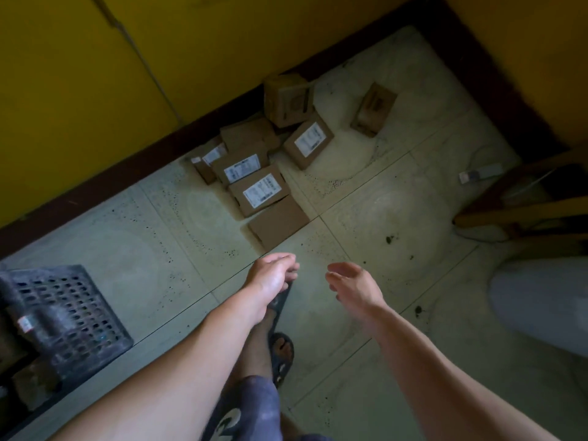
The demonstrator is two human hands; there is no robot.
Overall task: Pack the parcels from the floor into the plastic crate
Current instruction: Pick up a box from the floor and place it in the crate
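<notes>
Nearest, below the arms, are dark shorts (245,409) and two feet in dark sandals (281,354), well short of the pile (254,173) of parcels. The crate (70,313), a dark plastic lattice, sits on the floor well to the left of the pile and nearer the person; I cannot tell what is in it. To the right of the pile and nearer stands a pale rounded thing (541,300), cut off by the edge. Beyond it is a wooden frame (521,214), and a small white device (480,173) lies right of the pile.

The floor (159,237) is pale tile with dark specks and stains. Behind the pile a dark skirting (111,183) runs under a yellow wall (95,74), which turns a corner to the pile's right.

The pile is brown cardboard boxes, several with white labels, overlapping against the skirting. One box (374,109) lies apart to the right of the pile. The left hand (270,275) hangs with fingers loosely curled, the right hand (353,284) with fingers spread and relaxed; both hold nothing. The nearest parcel (278,222), plain and unlabelled, lies just beyond the left fingers, not touching them.
</notes>
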